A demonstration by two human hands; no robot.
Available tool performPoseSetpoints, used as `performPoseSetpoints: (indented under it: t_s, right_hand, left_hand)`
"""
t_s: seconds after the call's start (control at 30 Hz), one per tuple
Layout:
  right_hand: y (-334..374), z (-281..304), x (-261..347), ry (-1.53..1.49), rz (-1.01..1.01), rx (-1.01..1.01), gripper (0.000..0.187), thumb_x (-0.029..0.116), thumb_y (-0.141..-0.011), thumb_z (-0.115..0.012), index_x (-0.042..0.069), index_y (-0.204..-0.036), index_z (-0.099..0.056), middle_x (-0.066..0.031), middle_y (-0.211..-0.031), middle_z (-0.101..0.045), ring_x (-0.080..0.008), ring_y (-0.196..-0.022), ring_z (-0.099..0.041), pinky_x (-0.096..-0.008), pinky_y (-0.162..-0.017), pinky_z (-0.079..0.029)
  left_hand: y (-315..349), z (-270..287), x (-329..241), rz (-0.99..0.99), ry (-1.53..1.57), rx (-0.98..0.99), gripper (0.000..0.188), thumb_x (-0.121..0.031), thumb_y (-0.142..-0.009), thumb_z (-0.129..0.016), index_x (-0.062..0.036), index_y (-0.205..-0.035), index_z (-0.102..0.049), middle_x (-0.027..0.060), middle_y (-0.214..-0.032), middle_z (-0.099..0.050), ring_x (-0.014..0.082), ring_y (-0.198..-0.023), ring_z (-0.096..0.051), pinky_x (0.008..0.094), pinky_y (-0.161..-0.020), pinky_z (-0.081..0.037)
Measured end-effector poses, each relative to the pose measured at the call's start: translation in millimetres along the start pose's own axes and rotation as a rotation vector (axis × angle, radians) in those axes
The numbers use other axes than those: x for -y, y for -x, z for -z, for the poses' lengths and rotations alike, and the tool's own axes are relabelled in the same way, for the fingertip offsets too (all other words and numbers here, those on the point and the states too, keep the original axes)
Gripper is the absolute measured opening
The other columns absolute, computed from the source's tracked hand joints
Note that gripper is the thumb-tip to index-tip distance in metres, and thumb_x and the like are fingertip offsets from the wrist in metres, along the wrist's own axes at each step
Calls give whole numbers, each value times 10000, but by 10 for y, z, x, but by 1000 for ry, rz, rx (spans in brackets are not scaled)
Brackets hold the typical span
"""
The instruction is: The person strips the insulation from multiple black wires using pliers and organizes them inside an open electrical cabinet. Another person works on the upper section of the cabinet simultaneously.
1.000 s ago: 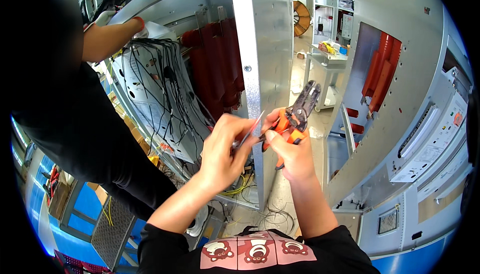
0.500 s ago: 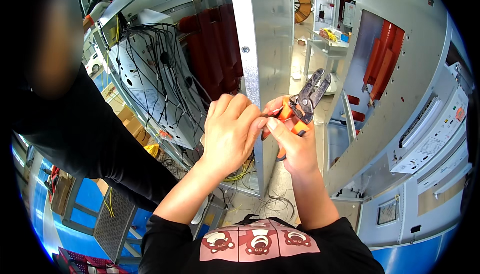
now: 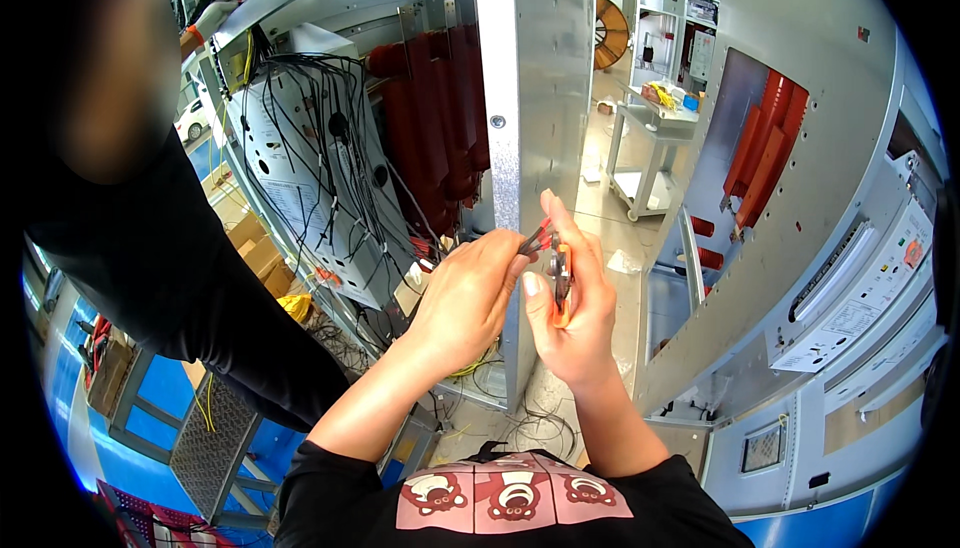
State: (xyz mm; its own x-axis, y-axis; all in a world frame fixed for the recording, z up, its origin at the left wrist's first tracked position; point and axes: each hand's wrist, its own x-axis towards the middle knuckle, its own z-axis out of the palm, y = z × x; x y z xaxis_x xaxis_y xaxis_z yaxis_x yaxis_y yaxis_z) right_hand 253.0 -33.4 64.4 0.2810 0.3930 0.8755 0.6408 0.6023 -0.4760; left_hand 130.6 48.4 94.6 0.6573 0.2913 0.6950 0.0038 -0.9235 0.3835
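Up close, right hand (image 3: pixel 575 318) gripping orange-handled pliers (image 3: pixel 560 283), left hand (image 3: pixel 470 293) pinching dark wires (image 3: pixel 535 241)

Grey steel post (image 3: pixel 520 98) stands directly behind both hands; black wire bundle (image 3: pixel 320 178) crowds left; open aisle floor (image 3: pixel 610 218) right, toward grey cabinet (image 3: pixel 800 198).

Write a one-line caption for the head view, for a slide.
Left hand pinches dark wires against an orange-handled hand tool gripped in the right hand, before a grey metal cabinet.

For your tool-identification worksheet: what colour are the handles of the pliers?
Orange, on the pliers in the right hand; head view.
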Motion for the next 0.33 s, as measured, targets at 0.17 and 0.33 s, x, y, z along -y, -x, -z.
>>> performPoseSetpoints:
  t_s: [0.17, 0.33]
  right_hand:
    - [-32, 47, -36, -301, -88, -100, 478, 53, -886, -636, -24, -1333, -486, -152, -1192, -588, -149, -875, -538, -265, -794, -452]
    - [-73, 125, -53, -617, -351, -103, 361, 27, -911, -645, 0, -1243, -509, -74, -1035, -602, -120, -959, -588, -271, -890, -484]
  left_hand:
    - [-22, -3, -13, 63, 52, 10, 133, -131, -990, -478, -6, -987, -525, 176, -853, -542, 390, -806, -544, 434, -708, -433]
    - [-45, -5, -3, 45, 25, 19, 185, -169, -1011, -456, -2, -998, -535, 165, -846, -521, 364, -805, -530, 402, -713, -428]
